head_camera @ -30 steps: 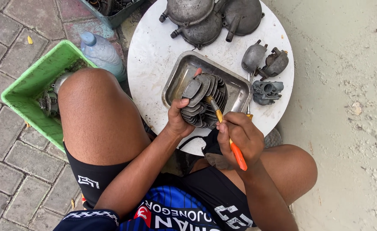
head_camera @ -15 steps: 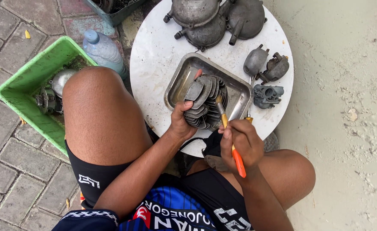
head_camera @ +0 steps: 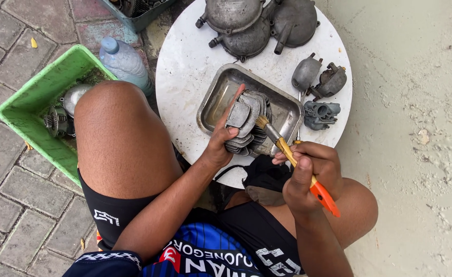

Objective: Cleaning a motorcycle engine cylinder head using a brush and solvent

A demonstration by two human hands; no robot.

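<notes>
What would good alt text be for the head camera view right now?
Seen from above, a seated person's left hand holds a grey finned engine cylinder over a metal tray on a round white table, while the right hand holds an orange-handled brush to its fins. Other grey engine parts lie on the table.

My brush (head_camera: pixel 298 163) has an orange-and-yellow handle; the finned cylinder (head_camera: pixel 246 123) is dull grey, on a silver tray (head_camera: pixel 221 95), beside a green tub (head_camera: pixel 36 102) left of the white tabletop (head_camera: pixel 185 66).

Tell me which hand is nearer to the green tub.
Left. The left hand grips the finned engine part over the metal tray, closer to the green tub; the right hand, holding the brush, sits farther away.
</notes>
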